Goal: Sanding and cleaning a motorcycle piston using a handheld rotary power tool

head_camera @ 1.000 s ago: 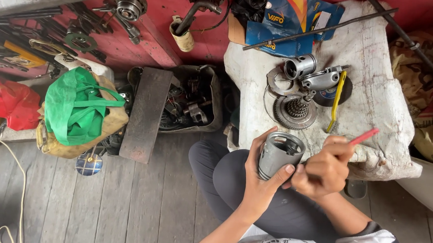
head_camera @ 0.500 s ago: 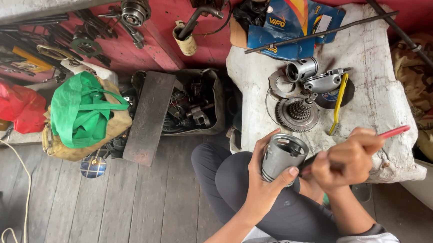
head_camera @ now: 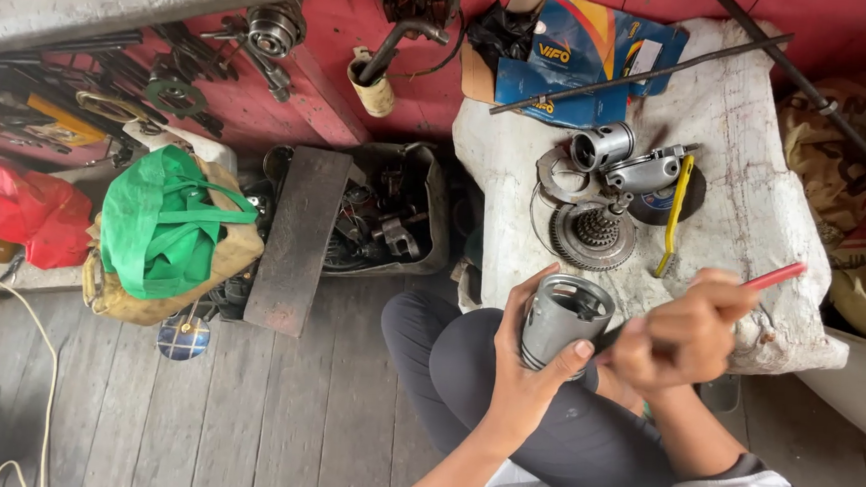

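Head view, looking down over my lap: my left hand (head_camera: 526, 365) is wrapped around a grey metal cylinder (head_camera: 563, 322), a hollow piston-like part with its open end facing up. My fingers (head_camera: 522, 297) curl around its far side and my thumb presses its near side, so they are clamped on it. The cylinder sits just above my knees, right at the near edge of the white cloth-covered bench (head_camera: 754, 243).

My right hand (head_camera: 683, 329) is just to the right of the cylinder, closed into a fist around a thin red tool (head_camera: 774, 276), whose tip sticks out past my knuckles toward the right. The lower end of the tool is hidden inside my fist, so I cannot tell whether it touches the cylinder.

Beyond my fingertips, on the bench, lie a toothed gear cluster (head_camera: 594, 235), a flat metal ring (head_camera: 560, 176), two short silvery cylinders (head_camera: 624, 157), and a yellow-handled tool (head_camera: 675, 213) lying across a dark disc. Further out sits a blue cardboard box (head_camera: 584, 62) with a long dark rod (head_camera: 644, 76) across it.

Well to the left of my left hand, on the plank floor, are a tray of greasy parts (head_camera: 385, 210), a dark board (head_camera: 298, 235) and a green bag (head_camera: 159, 222).
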